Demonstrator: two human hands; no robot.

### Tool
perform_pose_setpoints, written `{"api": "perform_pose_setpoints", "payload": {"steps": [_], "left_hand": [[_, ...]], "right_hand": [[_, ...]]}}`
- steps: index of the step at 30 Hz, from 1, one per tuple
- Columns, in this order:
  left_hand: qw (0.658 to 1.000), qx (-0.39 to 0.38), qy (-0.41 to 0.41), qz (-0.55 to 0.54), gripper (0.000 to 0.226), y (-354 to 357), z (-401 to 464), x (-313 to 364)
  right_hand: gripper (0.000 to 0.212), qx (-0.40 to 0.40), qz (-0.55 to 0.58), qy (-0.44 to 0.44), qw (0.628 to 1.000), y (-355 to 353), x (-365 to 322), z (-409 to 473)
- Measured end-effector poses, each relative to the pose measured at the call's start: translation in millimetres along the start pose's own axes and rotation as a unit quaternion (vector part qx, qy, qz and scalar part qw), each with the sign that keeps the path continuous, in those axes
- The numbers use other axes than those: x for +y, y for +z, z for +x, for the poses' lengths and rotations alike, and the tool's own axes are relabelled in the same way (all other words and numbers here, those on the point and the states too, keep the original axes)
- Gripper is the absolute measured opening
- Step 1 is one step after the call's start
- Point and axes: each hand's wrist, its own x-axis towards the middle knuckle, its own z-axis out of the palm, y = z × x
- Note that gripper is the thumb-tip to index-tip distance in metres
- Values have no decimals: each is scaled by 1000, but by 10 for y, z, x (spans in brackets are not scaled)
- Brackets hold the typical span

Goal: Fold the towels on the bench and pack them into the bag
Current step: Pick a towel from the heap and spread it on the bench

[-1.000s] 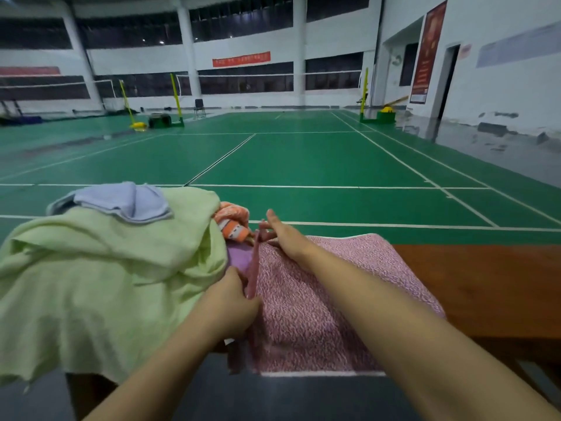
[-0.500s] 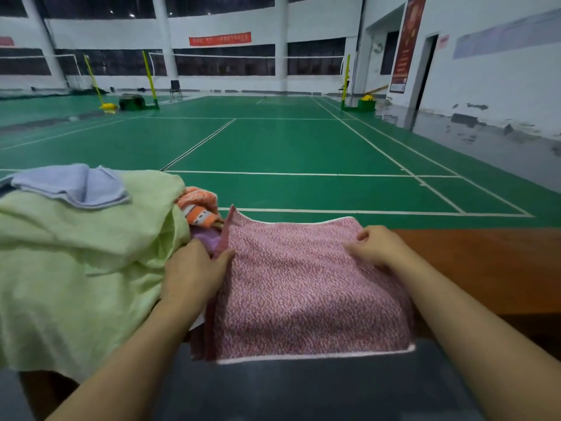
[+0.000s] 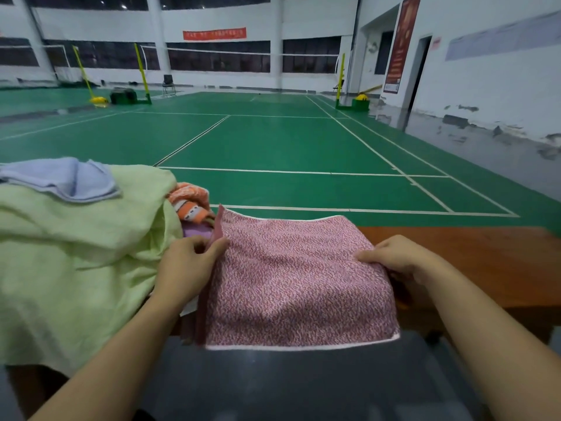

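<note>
A pink speckled towel (image 3: 291,281) lies folded flat on the brown wooden bench (image 3: 473,262), its near edge hanging over the front. My left hand (image 3: 188,268) pinches the towel's left edge, with the thumb on top. My right hand (image 3: 394,256) grips the towel's right edge with curled fingers. To the left lies a heap of towels: a large light green towel (image 3: 66,262), a light blue towel (image 3: 63,177) on top of it, an orange patterned towel (image 3: 189,202) and a bit of purple towel (image 3: 195,230) behind my left hand. No bag is in view.
Beyond the bench stretches a green badminton court (image 3: 273,141) with white lines, net posts and a white wall at the right. Bare bench top extends to the right of the pink towel. Dark floor lies below the bench front.
My right hand slid from the towel's far left corner across to its right edge and now grips it. The left hand stayed on the left edge. The towel now lies flatter.
</note>
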Motion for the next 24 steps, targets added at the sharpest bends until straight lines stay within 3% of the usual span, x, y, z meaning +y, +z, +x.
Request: {"api": "perform_pose_setpoints", "payload": {"steps": [4,7,11,13,18,21,24], "left_hand": [[986,16,4,-166,24,-8,-79,199],[964,51,-10,-263,13,-4,-48,359],[934,84,-29,-346,30,14,185,566],[924,76,-49,-371,26,61,314,650],[956,90,40,-275,27,164,393,675],[977,50,101,-180,23,174,412,572],[984,16,103,-143,29,157,419,574]], "right_hand": [[46,28,193,-61,979,2,66,-79],[63,74,362,-104,923,-29,112,-92],[61,131,492,-160,846,-216,51,-221],[57,134,511,-187,828,-258,13,-267],[65,173,434,-253,847,-252,51,-281],[65,171,367,-269,874,-296,97,-277],[61,179,300,-253,902,-334,109,-253]]}}
